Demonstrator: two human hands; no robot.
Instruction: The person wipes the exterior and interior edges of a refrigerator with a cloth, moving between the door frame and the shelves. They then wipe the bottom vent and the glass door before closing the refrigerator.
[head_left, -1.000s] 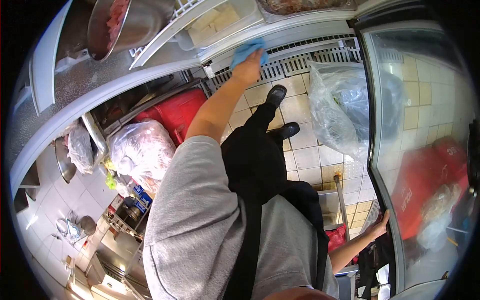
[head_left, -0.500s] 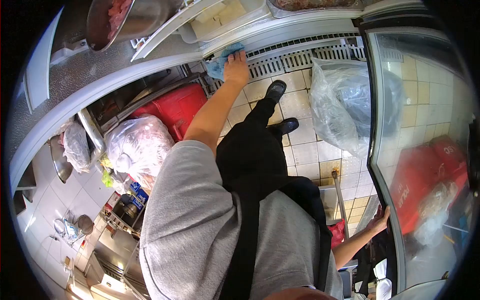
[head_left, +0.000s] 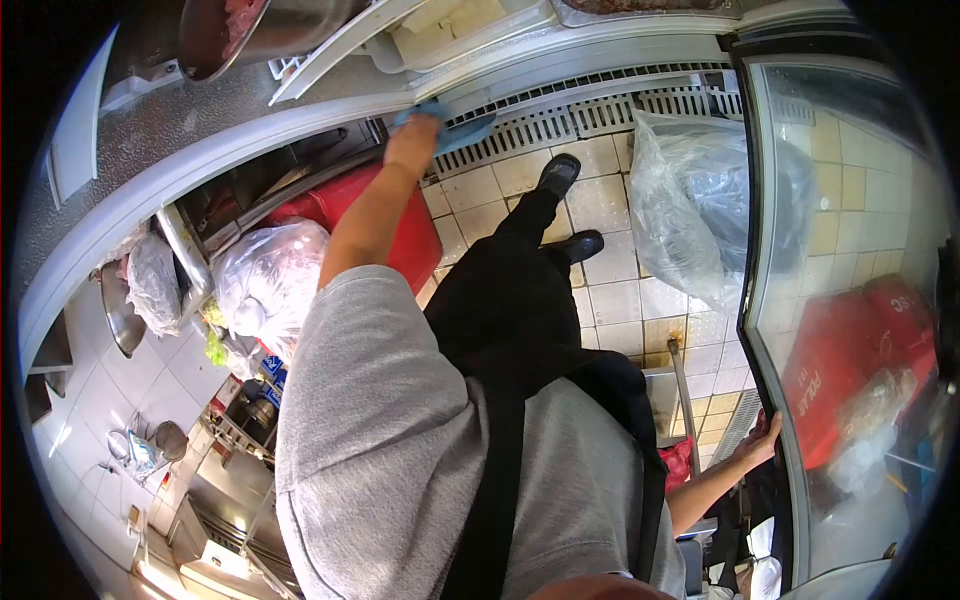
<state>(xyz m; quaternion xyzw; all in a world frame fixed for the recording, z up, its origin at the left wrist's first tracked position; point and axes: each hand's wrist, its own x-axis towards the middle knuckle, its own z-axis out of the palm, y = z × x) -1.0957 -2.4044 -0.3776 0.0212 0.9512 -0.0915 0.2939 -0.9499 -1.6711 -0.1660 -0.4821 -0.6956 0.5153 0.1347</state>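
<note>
My left hand (head_left: pixel 412 143) is closed on a blue cloth (head_left: pixel 468 134) at the lower edge of a white cabinet frame (head_left: pixel 375 104). Part of the cloth trails to the right of the hand, over the slotted metal grille (head_left: pixel 535 130). The fingers are slightly blurred. On the other side, my right hand (head_left: pixel 764 440) grips the edge of an open glass door (head_left: pixel 850 240), its fingers wrapped round the dark frame.
Inside the cabinet sit a metal bowl (head_left: pixel 285 38) with raw meat and a pale plastic tub (head_left: pixel 470 30). A red container (head_left: pixel 405 235) and a filled plastic bag (head_left: pixel 270 275) stand at left. Clear plastic sheeting (head_left: pixel 675 200) lies on the tiled floor (head_left: pixel 610 300).
My left hand has moved left along the frame with the blue cloth, which now trails to its right. My right hand stays on the door edge.
</note>
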